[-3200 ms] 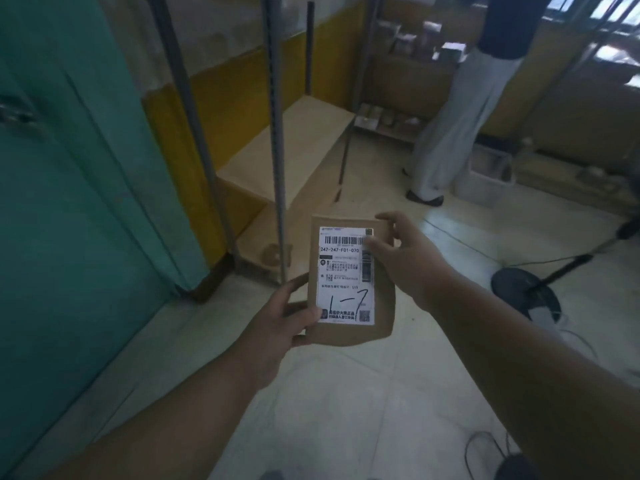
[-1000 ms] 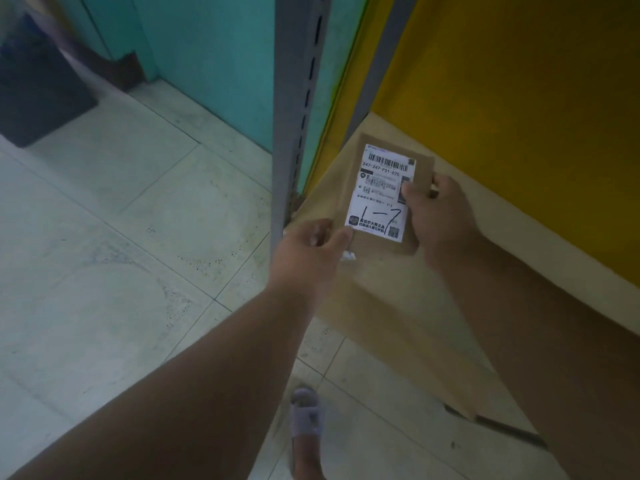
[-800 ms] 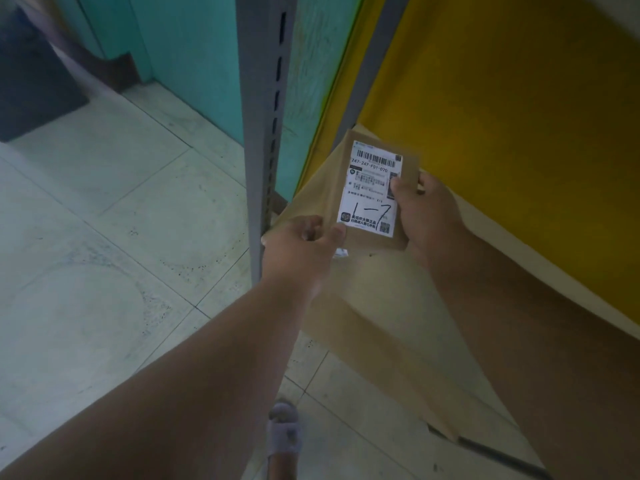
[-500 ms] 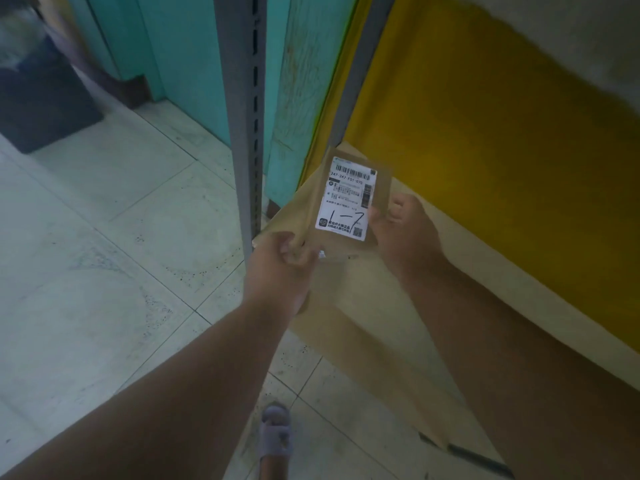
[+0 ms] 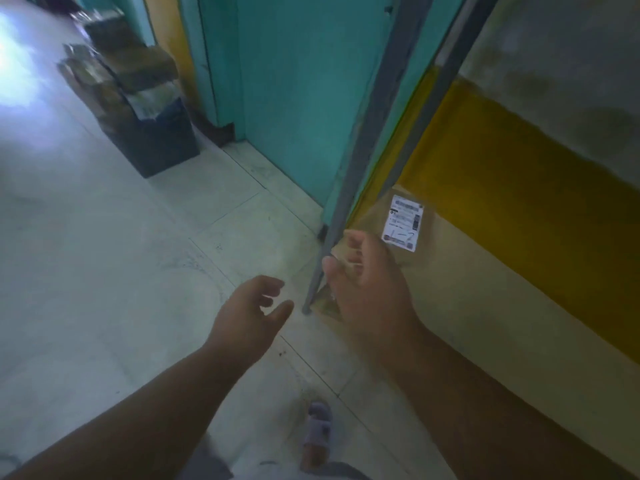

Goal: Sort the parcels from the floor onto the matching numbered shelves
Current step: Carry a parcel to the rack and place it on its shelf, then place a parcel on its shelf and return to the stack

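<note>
Brown shelf (image 5: 485, 306) carries labelled parcel (image 5: 403, 223) just beyond right hand (image 5: 370, 289) fingers; both hands' fingers loosely spread, empty; left hand (image 5: 247, 320).

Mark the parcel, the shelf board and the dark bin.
parcel (image 5: 403, 223), head view, on its white label.
shelf board (image 5: 485, 289), head view, bare brown top right of the parcel.
dark bin (image 5: 159, 140), head view, front wall.
</note>
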